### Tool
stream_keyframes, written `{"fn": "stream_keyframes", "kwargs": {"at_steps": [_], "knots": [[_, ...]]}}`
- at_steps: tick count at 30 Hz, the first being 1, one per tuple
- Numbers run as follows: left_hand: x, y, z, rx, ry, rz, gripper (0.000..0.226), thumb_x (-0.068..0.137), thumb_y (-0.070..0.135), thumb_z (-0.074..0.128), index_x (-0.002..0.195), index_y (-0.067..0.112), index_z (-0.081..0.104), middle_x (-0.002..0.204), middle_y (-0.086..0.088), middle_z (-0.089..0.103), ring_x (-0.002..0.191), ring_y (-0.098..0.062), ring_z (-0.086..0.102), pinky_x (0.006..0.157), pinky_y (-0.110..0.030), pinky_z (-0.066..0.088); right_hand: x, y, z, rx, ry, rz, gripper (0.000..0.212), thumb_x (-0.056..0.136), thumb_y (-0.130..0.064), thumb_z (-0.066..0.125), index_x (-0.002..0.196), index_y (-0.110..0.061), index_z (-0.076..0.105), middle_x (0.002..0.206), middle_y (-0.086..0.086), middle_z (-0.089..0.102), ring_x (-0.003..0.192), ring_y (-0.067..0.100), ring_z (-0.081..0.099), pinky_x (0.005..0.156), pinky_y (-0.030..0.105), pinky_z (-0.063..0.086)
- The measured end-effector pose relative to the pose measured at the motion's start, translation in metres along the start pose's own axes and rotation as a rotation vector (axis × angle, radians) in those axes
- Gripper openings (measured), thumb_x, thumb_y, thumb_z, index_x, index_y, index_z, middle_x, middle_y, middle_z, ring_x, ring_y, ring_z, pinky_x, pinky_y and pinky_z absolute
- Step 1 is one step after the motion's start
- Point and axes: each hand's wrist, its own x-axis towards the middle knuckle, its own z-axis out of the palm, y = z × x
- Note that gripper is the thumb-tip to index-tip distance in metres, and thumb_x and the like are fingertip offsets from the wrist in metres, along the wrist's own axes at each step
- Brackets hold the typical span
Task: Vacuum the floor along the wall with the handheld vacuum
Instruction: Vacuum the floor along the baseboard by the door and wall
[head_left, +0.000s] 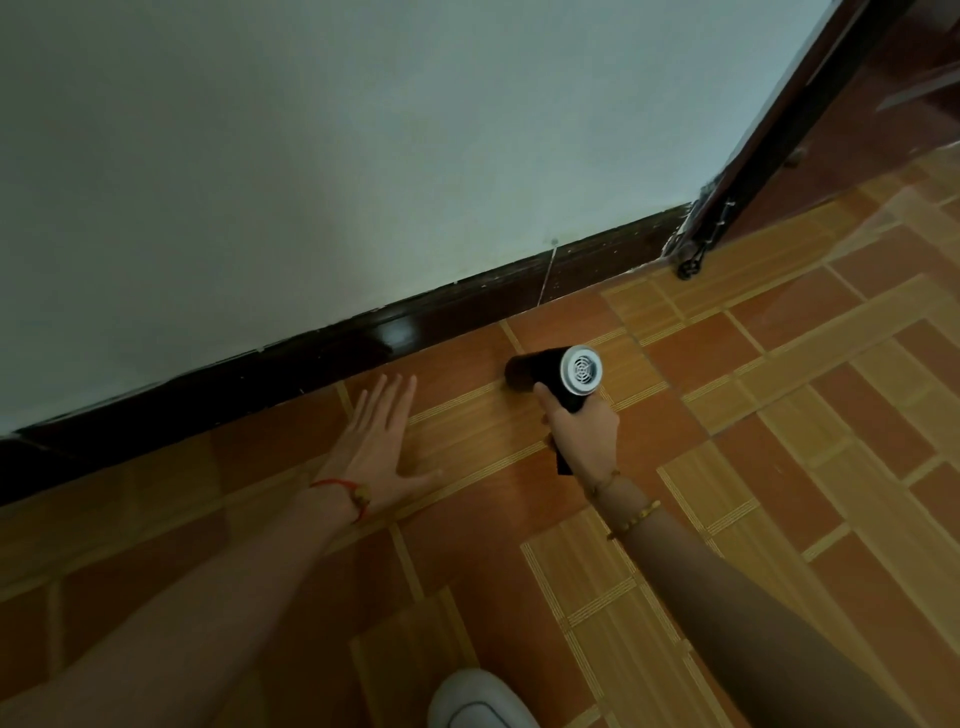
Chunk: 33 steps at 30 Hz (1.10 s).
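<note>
Evidently mid-pass: the right hand (584, 434) grips the handheld vacuum (553, 375), nozzle near the baseboard (332, 358); the left hand (379, 441) rests open on the floor (779, 415). How much is cleaned cannot be told.

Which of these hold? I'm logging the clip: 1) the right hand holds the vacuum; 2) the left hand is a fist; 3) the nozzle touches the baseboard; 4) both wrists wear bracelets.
1) The right hand holds the vacuum: true.
2) The left hand is a fist: false, it is open, fingers spread over the floor.
3) The nozzle touches the baseboard: false, tile shows between them.
4) Both wrists wear bracelets: true.
</note>
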Motion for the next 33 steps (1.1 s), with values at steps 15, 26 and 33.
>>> {"fn": "stream_keyframes", "kwargs": {"at_steps": [15,26,33], "knots": [[-0.03,-0.033,-0.006,-0.045,0.019,-0.114,0.125,0.073,0.076,0.057,0.151,0.02,-0.023,0.161,-0.002,-0.02,0.147,-0.017,-0.02,0.119,-0.035,-0.007,-0.02,-0.021,0.045,-0.039,-0.227,-0.163,0.019,0.086,-0.043,0.071,0.085,-0.03,0.057,0.081,0.009,0.071,0.072,0.031,0.067,0.071,0.05,0.059],[-0.054,-0.052,-0.012,-0.003,0.02,-0.208,0.126,0.074,0.074,0.059,0.15,0.018,-0.024,0.16,-0.003,-0.021,0.146,-0.018,-0.021,0.121,-0.036,-0.008,-0.04,-0.024,0.068,-0.014,-0.508,-0.211,0.022,0.087,-0.038,0.071,0.102,-0.032,0.057,0.082,0.001,0.067,0.064,0.012,0.057,0.066,0.035,0.052],[-0.067,-0.061,-0.016,0.005,0.032,-0.216,0.125,0.073,0.072,0.06,0.152,0.017,-0.02,0.162,-0.005,-0.017,0.148,-0.019,-0.018,0.121,-0.037,-0.006,-0.05,-0.032,0.084,-0.108,-0.644,-0.221,0.018,0.086,-0.038,0.072,0.081,-0.033,0.056,0.077,0.005,0.069,0.056,0.009,0.058,0.059,0.033,0.052]]}}
